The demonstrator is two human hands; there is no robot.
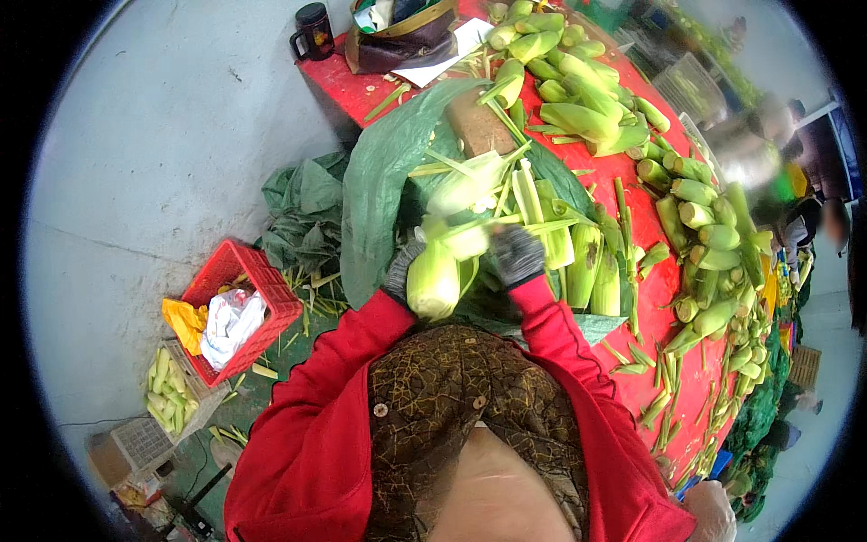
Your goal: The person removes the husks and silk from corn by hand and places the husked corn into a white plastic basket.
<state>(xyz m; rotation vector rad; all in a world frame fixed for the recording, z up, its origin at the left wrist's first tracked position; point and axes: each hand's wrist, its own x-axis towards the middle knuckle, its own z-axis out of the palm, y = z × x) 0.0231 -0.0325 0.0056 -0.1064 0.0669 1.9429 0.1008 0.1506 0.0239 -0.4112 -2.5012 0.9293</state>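
Observation:
My left hand [404,272], in a dark grey knit glove, is closed around the side of a green ear of corn [433,283]. The ear's broad stem end points toward my chest. Pale husk leaves [467,242] run from its upper part to my right hand [519,255], which is gloved alike and pinches them in curled fingers. Motion blurs the ear's tip. Just beyond lies another pale ear in husk [467,181], among torn leaves on a green woven plastic sack [386,146]. Several husked ears [584,265] stand beside my right hand.
Piles of unshucked corn [582,95] and loose husks cover much of the red table [609,179]. A brown block [479,123], a bag [399,47] and a dark mug [313,32] sit at the far end. On my left are a red crate [271,298] and a corn-filled crate [196,406].

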